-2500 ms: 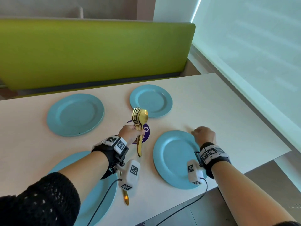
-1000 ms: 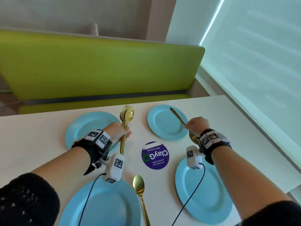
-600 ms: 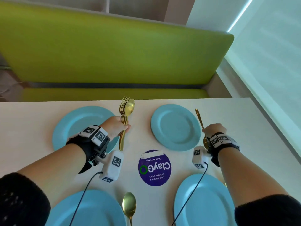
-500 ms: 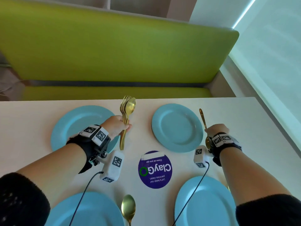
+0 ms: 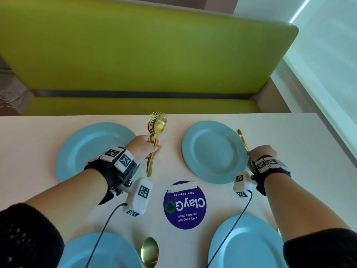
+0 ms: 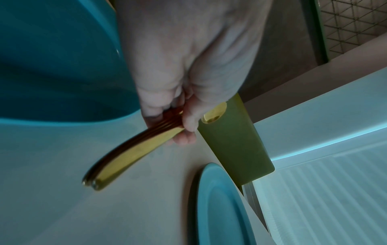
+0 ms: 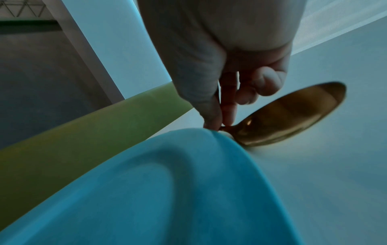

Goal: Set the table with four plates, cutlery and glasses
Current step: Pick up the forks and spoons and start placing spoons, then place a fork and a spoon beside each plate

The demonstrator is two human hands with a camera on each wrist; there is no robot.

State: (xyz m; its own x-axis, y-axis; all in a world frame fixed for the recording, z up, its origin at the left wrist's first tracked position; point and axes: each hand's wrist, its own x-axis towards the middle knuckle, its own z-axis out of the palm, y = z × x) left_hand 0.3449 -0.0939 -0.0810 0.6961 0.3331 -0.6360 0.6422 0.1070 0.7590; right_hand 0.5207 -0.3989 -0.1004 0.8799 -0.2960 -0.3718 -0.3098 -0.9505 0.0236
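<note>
Head view, R hand (image 5: 261, 154) pinching spoon (image 5: 242, 140) now beside far-right plate (image 5: 212, 151), L hand (image 5: 142, 147) still gripping cutlery bunch (image 5: 155, 132)

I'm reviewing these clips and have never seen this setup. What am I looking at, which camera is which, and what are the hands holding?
No machine: a person wears a head camera and one on each wrist. The head view looks down on a white table with four blue plates and a purple ClayGo sticker. The left hand grips a bundle of gold forks and spoons. The right hand pinches a gold spoon beside the far right plate, its bowl low over the table. Another spoon lies between the near plates.
</note>
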